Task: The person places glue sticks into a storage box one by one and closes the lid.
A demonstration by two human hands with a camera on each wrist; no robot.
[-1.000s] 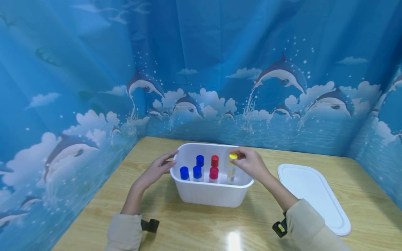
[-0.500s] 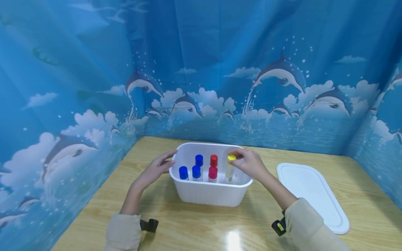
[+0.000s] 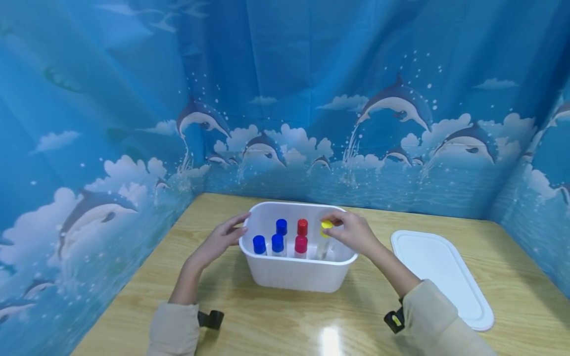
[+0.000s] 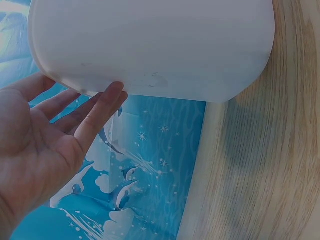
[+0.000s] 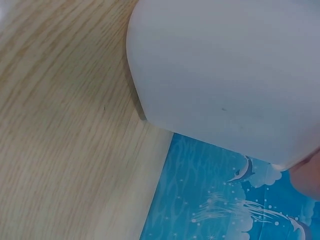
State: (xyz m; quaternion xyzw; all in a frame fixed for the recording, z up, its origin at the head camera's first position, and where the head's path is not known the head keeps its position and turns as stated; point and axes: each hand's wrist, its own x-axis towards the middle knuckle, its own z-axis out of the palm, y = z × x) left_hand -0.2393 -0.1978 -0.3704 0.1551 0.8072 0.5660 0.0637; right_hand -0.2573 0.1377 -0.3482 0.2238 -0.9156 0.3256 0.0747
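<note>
A white tub (image 3: 296,274) stands on the table and holds several clear bottles upright: three with blue caps (image 3: 277,243), two with red caps (image 3: 301,244). At the tub's right end, my right hand (image 3: 356,233) pinches the yellow cap (image 3: 326,228) of another bottle, which stands nearly upright inside. My left hand (image 3: 221,238) rests its fingers on the tub's left rim; in the left wrist view those fingers (image 4: 102,107) lie lightly bent against the outer wall (image 4: 165,50). In the right wrist view only a bit of my right hand (image 5: 307,176) shows past the tub wall (image 5: 225,70).
A white lid (image 3: 441,274) lies flat on the wooden table (image 3: 276,321) to the right of the tub, beside my right forearm. Behind the table hangs a blue curtain (image 3: 285,99) printed with dolphins. Black wrist mounts (image 3: 211,319) are strapped at both sleeves.
The yellow-capped bottle has shifted slightly left with my right hand, nearer the red-capped ones. My left hand keeps its place on the rim. The whole view has drifted a little.
</note>
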